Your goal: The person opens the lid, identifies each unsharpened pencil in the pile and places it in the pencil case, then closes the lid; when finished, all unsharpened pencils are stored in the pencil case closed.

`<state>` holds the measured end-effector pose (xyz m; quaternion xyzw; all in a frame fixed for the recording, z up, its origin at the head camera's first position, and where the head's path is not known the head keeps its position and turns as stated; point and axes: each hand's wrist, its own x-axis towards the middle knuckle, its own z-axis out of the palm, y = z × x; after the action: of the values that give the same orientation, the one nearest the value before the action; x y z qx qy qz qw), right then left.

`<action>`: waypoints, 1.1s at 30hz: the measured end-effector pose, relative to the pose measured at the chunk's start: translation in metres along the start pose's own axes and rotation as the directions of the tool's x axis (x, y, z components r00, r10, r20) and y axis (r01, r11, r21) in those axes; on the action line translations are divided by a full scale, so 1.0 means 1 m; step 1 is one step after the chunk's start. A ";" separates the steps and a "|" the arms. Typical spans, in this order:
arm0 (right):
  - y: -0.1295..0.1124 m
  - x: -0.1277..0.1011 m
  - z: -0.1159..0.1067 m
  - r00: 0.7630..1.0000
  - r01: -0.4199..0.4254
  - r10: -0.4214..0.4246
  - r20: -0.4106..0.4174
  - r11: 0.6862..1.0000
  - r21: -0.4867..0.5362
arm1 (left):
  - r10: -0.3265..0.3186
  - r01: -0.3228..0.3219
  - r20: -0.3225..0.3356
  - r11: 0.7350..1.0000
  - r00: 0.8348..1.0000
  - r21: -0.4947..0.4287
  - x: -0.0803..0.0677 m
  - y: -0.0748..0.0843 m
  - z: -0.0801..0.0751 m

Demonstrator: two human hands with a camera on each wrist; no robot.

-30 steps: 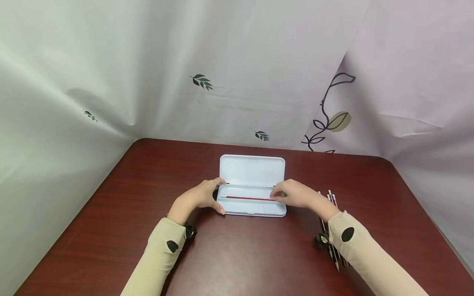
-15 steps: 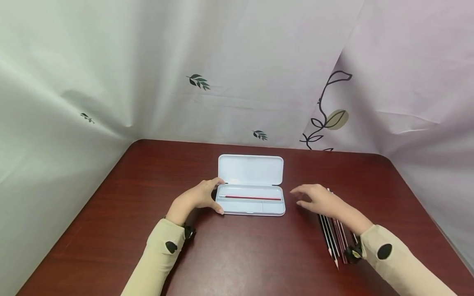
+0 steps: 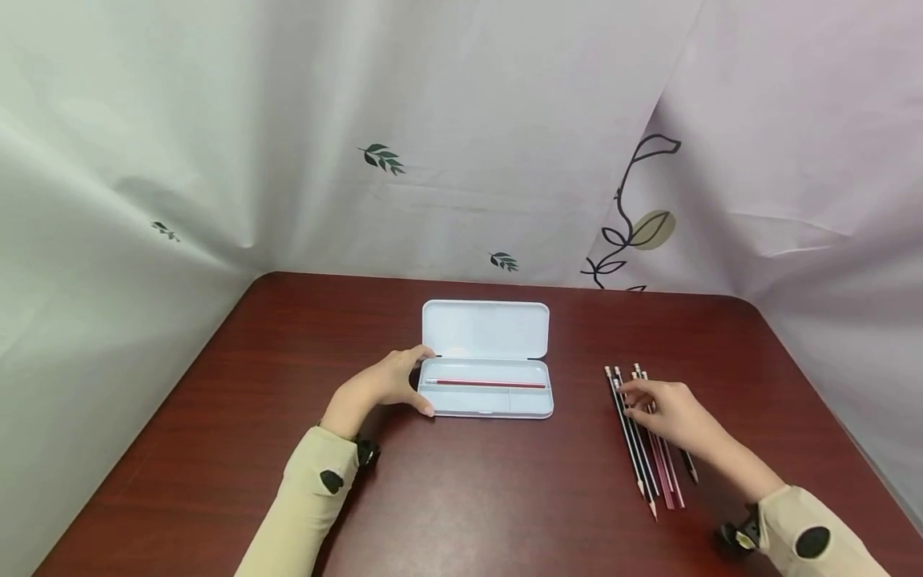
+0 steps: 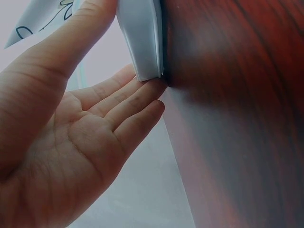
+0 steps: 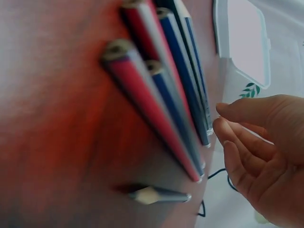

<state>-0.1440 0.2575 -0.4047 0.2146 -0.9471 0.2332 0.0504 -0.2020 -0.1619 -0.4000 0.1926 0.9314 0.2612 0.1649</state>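
A white pencil case [image 3: 485, 401] lies with its lid raised on the table. One red pencil [image 3: 490, 385] rests in its back compartment. My left hand [image 3: 385, 381] grips the case's left end, thumb at the front corner and fingers at the back; the left wrist view has the case end [image 4: 142, 42] between thumb and fingers. To the right, my right hand [image 3: 671, 413] is over the eraser ends of a loose bunch of pencils [image 3: 633, 449], fingers bent and thumb apart. In the right wrist view red and dark blue pencils [image 5: 152, 104] lie beside the fingertips, none between them.
One short-looking dark pencil [image 5: 159, 194] lies apart from the bunch in the right wrist view. The dark red wooden table [image 3: 490, 497] ends at a pale curtain [image 3: 461, 160] with leaf prints behind and at both sides.
My right hand has let go of the red pencil in the case and moved right, to the pencil bunch. The left hand keeps its hold on the case.
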 end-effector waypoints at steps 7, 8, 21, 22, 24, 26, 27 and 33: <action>0.006 -0.006 -0.004 0.995 -0.095 0.095 0.034 0.995 0.013 | -0.008 0.008 0.000 1.000 1.000 0.002 0.001 0.000 0.000; 0.006 -0.007 -0.004 0.993 -0.106 0.105 0.044 0.994 0.019 | -0.010 0.010 0.001 1.000 1.000 -0.004 0.001 0.000 0.000; 0.001 0.001 -0.001 0.964 -0.235 0.228 0.138 0.971 0.042 | -0.010 0.010 0.000 1.000 1.000 -0.011 0.000 0.000 0.000; 0.000 0.003 -0.002 0.957 -0.254 0.245 0.154 0.966 0.039 | -0.010 0.010 0.001 1.000 1.000 -0.007 0.000 0.000 0.000; -0.003 0.006 -0.003 0.939 -0.298 0.286 0.190 0.954 0.038 | -0.011 0.011 0.003 1.000 1.000 -0.004 0.000 -0.001 0.000; -0.004 0.009 -0.005 0.917 -0.342 0.324 0.231 0.939 0.043 | -0.010 0.010 0.004 1.000 1.000 0.002 0.001 -0.001 0.000; -0.005 0.010 -0.006 0.907 -0.358 0.335 0.255 0.933 0.046 | -0.008 0.008 0.003 1.000 1.000 0.004 0.001 -0.002 0.001; -0.008 0.017 -0.005 0.868 -0.414 0.375 0.326 0.909 0.056 | 0.001 -0.001 0.001 1.000 1.000 -0.002 -0.001 0.001 0.000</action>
<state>-0.1562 0.2465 -0.3938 0.0529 -0.9507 0.2603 -0.1601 -0.2013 -0.1621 -0.3991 0.1931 0.9309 0.2623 0.1653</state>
